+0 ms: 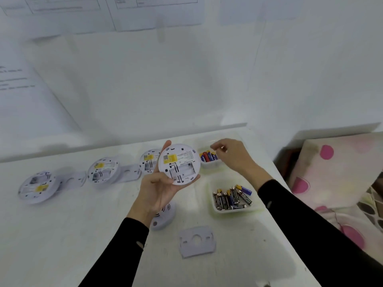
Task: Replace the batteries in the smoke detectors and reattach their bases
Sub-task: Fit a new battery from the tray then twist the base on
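Detector in hand: smoke detector [179, 164], round and white, raised clear of the worktop [83, 235], just left of the far tub [209, 165].
Facing: back turned toward the camera, disc near upright. The yellow label sits at upper left. The battery bay is in the lower half, empty, its long side running roughly across the view.
Left grip: left hand [159, 191] cradles the disc from behind, thumb on the lower edge, one fingertip showing over the top rim.
Right grip: right hand [232, 156] hovers over the far tub, fingers curled, thumb and forefinger tips close together; whether they pinch anything cannot be told.
Far tub: red and blue batteries [208, 156] inside.
Near tub: near tub [234, 210], closer to the person, heaped with dark batteries [232, 198].
Row at left: left detector [37, 187], middle detector [103, 169] and right detector [148, 162], all back up. The right one is partly hidden behind the raised disc.
Plates in the row: first plate [74, 180] and second plate [130, 171], each just right of a detector.
Under the left wrist: face-up detector [165, 214], vents showing, partly covered by the wrist.
Loose base plate: base plate [196, 241] flat on the worktop, apart from the rest.
Right of worktop: bed cover [331, 172] with pink spots.
Wall: paper sheets [145, 13], print blurred.
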